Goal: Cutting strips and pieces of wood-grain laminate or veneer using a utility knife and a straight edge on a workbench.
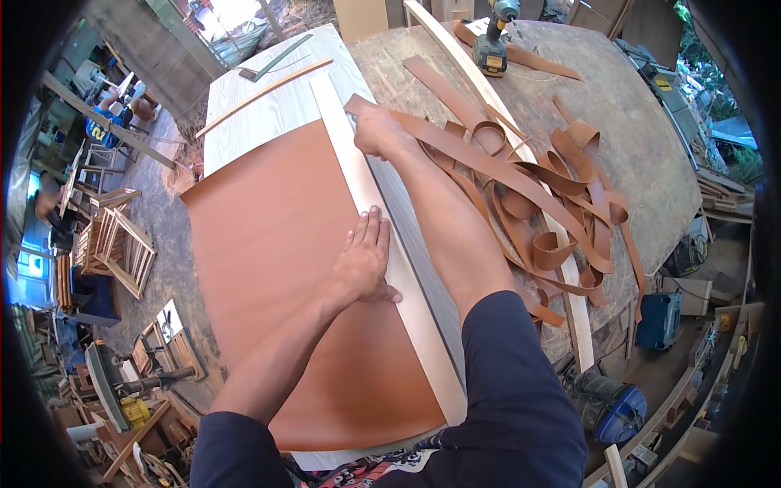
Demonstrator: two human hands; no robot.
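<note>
A large brown leather-like sheet (268,236) lies over a pale wood-grain board (268,98). Along its right edge runs a long, light wooden straightedge (419,337). My left hand (362,260) rests flat on this straightedge, fingers stretched forward and thumb apart, bracing it against the sheet. Farther up, just right of the straightedge, my right hand (378,132) is closed; whatever it grips is hidden by the fingers. A narrow brown strip (464,154) starts beside that hand and trails off to the right under my forearm's far side.
Tangled brown offcut strips (561,195) heap on the worn wooden table (651,154) at the right, over a long pale batten (579,325). A cordless drill (491,49) stands at the far side. Wooden frames (118,244) stand on the floor to the left, where people sit farther off.
</note>
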